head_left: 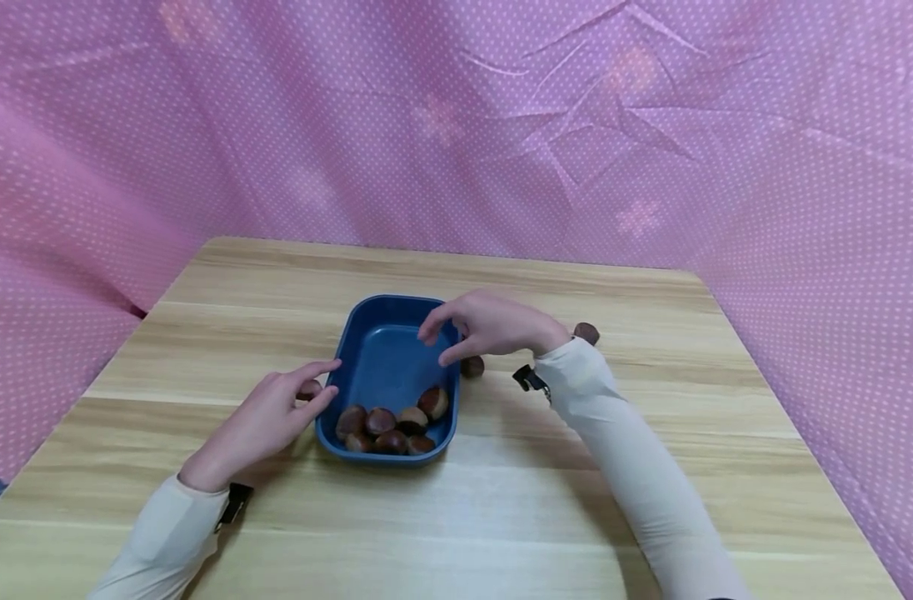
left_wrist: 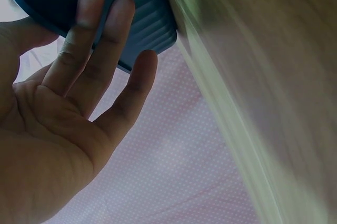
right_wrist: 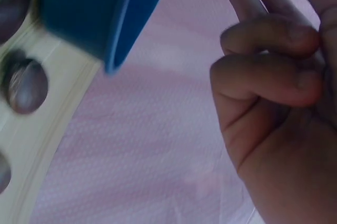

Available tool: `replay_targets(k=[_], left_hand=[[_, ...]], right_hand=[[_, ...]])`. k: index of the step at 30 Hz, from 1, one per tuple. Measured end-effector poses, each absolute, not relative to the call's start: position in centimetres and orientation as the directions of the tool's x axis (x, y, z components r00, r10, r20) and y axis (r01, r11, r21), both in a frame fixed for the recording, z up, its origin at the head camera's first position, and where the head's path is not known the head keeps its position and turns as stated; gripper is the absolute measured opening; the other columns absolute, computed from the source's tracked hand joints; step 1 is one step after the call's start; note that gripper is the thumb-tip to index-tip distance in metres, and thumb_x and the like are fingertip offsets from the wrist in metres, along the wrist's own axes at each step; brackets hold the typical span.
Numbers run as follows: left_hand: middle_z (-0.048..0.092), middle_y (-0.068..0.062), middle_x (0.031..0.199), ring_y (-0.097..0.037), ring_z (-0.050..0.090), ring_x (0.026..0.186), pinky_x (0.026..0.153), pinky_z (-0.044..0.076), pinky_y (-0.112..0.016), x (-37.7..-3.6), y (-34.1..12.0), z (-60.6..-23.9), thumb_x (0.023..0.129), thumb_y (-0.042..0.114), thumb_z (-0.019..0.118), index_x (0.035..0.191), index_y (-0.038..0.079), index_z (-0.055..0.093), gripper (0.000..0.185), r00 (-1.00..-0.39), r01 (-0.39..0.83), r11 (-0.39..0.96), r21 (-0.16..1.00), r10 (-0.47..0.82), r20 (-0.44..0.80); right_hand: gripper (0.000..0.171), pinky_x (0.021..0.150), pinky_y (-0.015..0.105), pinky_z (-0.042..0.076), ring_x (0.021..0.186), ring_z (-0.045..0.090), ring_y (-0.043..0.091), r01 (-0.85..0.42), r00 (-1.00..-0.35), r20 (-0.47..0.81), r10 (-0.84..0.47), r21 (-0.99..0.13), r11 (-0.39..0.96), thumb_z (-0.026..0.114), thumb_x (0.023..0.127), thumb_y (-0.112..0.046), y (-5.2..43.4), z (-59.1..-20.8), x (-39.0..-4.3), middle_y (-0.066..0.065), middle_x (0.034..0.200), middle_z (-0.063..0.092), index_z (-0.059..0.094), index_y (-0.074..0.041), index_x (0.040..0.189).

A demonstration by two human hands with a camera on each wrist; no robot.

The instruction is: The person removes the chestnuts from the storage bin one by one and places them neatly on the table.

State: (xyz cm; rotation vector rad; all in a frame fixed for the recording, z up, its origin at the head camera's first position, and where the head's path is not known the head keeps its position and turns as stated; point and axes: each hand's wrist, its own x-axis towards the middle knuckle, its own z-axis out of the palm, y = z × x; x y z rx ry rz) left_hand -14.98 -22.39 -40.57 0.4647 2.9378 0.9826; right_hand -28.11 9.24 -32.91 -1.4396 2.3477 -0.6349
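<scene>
A dark blue tray (head_left: pixel 381 354) sits mid-table with several brown chestnuts (head_left: pixel 387 423) bunched at its near end. My left hand (head_left: pixel 314 375) lies at the tray's left rim with straight fingers; in the left wrist view its fingers (left_wrist: pixel 100 60) reach the tray's ribbed outer wall (left_wrist: pixel 142 18) and the palm holds nothing. One chestnut (head_left: pixel 309 389) lies on the table just beneath that hand. My right hand (head_left: pixel 440 343) hovers over the tray's right rim, fingers loosely bent (right_wrist: pixel 274 50), nothing visible in them. Another chestnut (head_left: pixel 471 366) lies just right of the tray.
A further chestnut (head_left: pixel 587 332) lies on the wooden table (head_left: pixel 651 375) beyond my right wrist. In the right wrist view a chestnut (right_wrist: pixel 26 84) shows beside the tray's edge (right_wrist: pixel 121 29). Pink dotted cloth (head_left: pixel 801 167) walls in the table's back and sides.
</scene>
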Motion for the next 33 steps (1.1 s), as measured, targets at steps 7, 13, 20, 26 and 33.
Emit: replay_targets(k=[7,13,20,26,33], left_hand=[[0.077,0.001,0.096,-0.024,0.071,0.099,0.08,0.05,-0.041,-14.8,-22.3,-40.3,0.106,0.021,0.058,0.146,0.001,0.053,0.045,-0.957,0.271,0.761,0.59,0.279,0.08],[0.077,-0.001,0.097,-0.028,0.072,0.102,0.087,0.054,-0.05,-14.7,-22.3,-40.3,0.106,0.02,0.058,0.146,0.001,0.052,0.045,-0.958,0.271,0.757,0.595,0.274,0.087],[0.077,-0.001,0.099,-0.032,0.072,0.105,0.089,0.054,-0.053,-14.6,-22.4,-40.4,0.106,0.022,0.057,0.146,0.001,0.053,0.045,-0.96,0.264,0.762,0.591,0.266,0.085],[0.077,0.0,0.097,-0.03,0.072,0.104,0.082,0.052,-0.044,-14.7,-22.2,-40.4,0.106,0.02,0.058,0.146,0.0,0.053,0.045,-0.957,0.279,0.761,0.585,0.272,0.102],[0.077,0.001,0.095,-0.029,0.072,0.103,0.079,0.05,-0.04,-14.6,-22.0,-40.3,0.106,0.02,0.058,0.145,0.0,0.053,0.044,-0.956,0.281,0.764,0.58,0.279,0.095]], right_hand=[[0.043,0.108,0.038,0.046,0.123,0.059,0.011,-0.774,-0.333,-0.181,-0.925,-0.507,0.378,0.08,0.091,-0.022,6.3,-33.3,-27.1,-0.001,0.129,0.069,0.069,-0.011,0.13],[0.048,0.108,0.038,0.046,0.125,0.058,0.012,-0.783,-0.276,-0.265,-0.924,-0.495,0.377,0.082,0.089,-0.022,5.1,-34.5,-26.8,-0.001,0.131,0.067,0.067,-0.012,0.133],[0.043,0.103,0.029,0.046,0.12,0.057,0.005,-0.82,-0.235,-0.321,-0.918,-0.441,0.364,0.085,0.086,-0.025,4.3,-35.7,-26.3,-0.013,0.124,0.068,0.072,-0.024,0.127],[0.043,0.1,0.027,0.046,0.117,0.056,0.003,-0.835,-0.244,-0.365,-0.898,-0.392,0.387,0.087,0.084,-0.028,3.8,-36.7,-25.7,-0.017,0.123,0.067,0.073,-0.031,0.124],[0.045,0.1,0.029,0.046,0.118,0.054,0.005,-0.827,-0.259,-0.393,-0.883,-0.382,0.413,0.086,0.085,-0.03,3.6,-37.5,-25.2,-0.014,0.128,0.064,0.07,-0.034,0.126]])
